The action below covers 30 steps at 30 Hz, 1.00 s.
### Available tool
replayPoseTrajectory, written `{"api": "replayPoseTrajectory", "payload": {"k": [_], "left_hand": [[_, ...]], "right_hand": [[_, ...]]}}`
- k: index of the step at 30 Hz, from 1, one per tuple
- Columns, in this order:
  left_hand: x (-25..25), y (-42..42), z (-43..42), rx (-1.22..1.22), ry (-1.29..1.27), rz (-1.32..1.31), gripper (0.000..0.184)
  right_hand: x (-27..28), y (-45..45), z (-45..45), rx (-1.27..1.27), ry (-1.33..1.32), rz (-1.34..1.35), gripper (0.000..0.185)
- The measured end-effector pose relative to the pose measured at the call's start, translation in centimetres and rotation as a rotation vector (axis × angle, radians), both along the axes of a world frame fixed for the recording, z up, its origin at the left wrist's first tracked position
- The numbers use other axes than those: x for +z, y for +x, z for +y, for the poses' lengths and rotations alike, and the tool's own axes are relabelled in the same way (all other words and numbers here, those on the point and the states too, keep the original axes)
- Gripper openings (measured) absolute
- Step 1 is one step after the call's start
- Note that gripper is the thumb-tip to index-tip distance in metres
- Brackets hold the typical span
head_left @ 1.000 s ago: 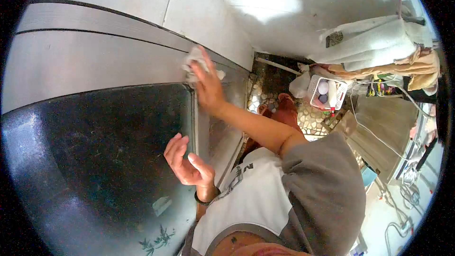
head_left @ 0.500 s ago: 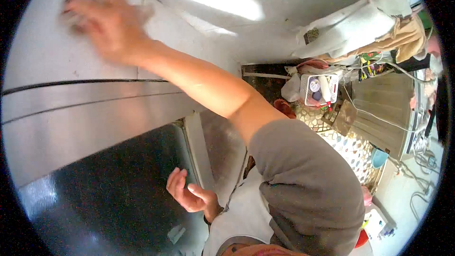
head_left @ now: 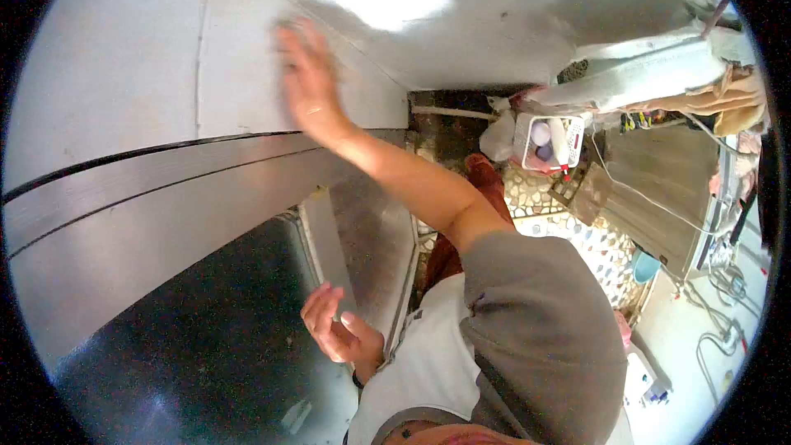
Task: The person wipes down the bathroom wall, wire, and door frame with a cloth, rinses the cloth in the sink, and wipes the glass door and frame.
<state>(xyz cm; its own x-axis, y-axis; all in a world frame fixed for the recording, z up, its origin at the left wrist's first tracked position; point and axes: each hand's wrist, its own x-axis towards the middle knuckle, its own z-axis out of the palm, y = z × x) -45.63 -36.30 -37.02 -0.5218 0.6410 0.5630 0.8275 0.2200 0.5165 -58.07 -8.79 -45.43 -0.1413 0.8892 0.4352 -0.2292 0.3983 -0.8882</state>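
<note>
My right hand (head_left: 311, 86) is stretched out over white tiles (head_left: 140, 58), its palm side toward them. Motion blurs its fingers, and they hide whatever lies beneath them; a greyish thing showed under them a moment before. Lower down, my left hand (head_left: 342, 334) hovers near a dark glossy panel (head_left: 198, 330), loosely curled with thumb and fingers apart and nothing in it. A dark band circles the left wrist. Between the tiles and the dark panel runs a smooth metallic strip (head_left: 156, 206).
A white basket (head_left: 527, 128) with bottles and containers stands on the pebble-patterned floor (head_left: 531, 194). Cloths (head_left: 659, 74) hang at upper right. A brownish-grey panel (head_left: 659, 189), a loose cable (head_left: 638, 206) and a blue container (head_left: 645, 266) are at the right. Sunlight falls on the wall (head_left: 486, 49).
My right hand has swept right and slightly down across the tiles, from the upper left corner. My left hand has shifted slightly right. The view has turned a little.
</note>
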Motion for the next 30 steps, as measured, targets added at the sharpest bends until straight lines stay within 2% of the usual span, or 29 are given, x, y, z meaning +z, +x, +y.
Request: {"api": "replayPoseTrajectory", "payload": {"k": [2,3,6,8,12,15,16,18,19,20,23,24,25,26,27,29,30], "left_hand": [[-0.6,-0.3,0.3,-0.021,0.0,-0.01,0.023],[-1.0,-0.3,0.6,-0.02,0.003,-0.018,0.023],[-1.7,-0.3,0.7,-0.009,0.004,-0.035,0.022],[-2.4,-0.1,1.1,0.0,0.021,-0.047,0.022],[-3.9,-0.2,0.5,-0.006,-0.075,-0.085,0.022],[-4.5,-0.3,0.3,-0.006,-0.089,-0.089,0.023],[-4.9,-0.2,0.1,-0.011,-0.095,-0.103,0.023],[-5.5,0.0,0.1,-0.016,-0.076,-0.144,0.023],[-5.8,0.2,0.1,-0.007,-0.055,-0.171,0.023],[-6.0,0.3,0.2,0.001,-0.031,-0.193,0.023],[-6.3,0.0,1.1,-0.02,-0.081,-0.119,0.023],[-6.9,0.0,1.3,-0.005,-0.08,-0.158,0.023],[-7.5,0.2,1.3,0.011,-0.086,-0.198,0.023],[-8.3,0.6,1.4,0.033,-0.087,-0.24,0.023],[-9.0,0.8,1.4,0.031,-0.124,-0.244,0.022],[-10.5,1.5,1.1,0.033,-0.195,-0.256,0.022],[-11.1,1.5,0.8,0.033,-0.214,-0.272,0.022]], "right_hand": [[7.3,-0.4,1.8,0.066,0.32,0.246,0.059],[8.9,-0.3,2.4,0.109,0.449,0.351,0.06],[5.8,-2.4,7.3,0.015,0.499,0.323,0.06],[-0.6,-2.0,6.7,0.018,0.318,0.189,0.064],[-19.8,-0.6,-1.1,0.016,-0.363,-0.112,0.065],[-21.5,0.6,-3.3,0.051,-0.502,-0.182,0.064],[-18.8,1.0,-3.9,0.069,-0.338,-0.123,0.066],[-9.4,1.5,-5.3,0.104,-0.063,-0.059,0.069],[-5.3,1.7,-6.0,0.195,-0.036,0.166,0.07],[-1.5,2.3,-6.3,0.201,0.1,0.238,0.07],[-1.6,1.4,-6.1,0.153,0.088,0.309,0.068],[-3.1,1.7,-6.0,0.11,-0.054,0.206,0.06],[-6.8,1.2,-5.9,0.117,-0.215,0.147,0.061],[-12.2,0.5,-5.5,0.13,-0.373,0.085,0.063],[-18.0,0.2,-5.3,-0.044,-0.281,-0.044,0.055],[-30.9,-0.1,-5.1,-0.065,-0.458,-0.14,0.049],[-39.3,-1.0,-5.9,-0.095,-0.572,-0.287,0.048]]}}
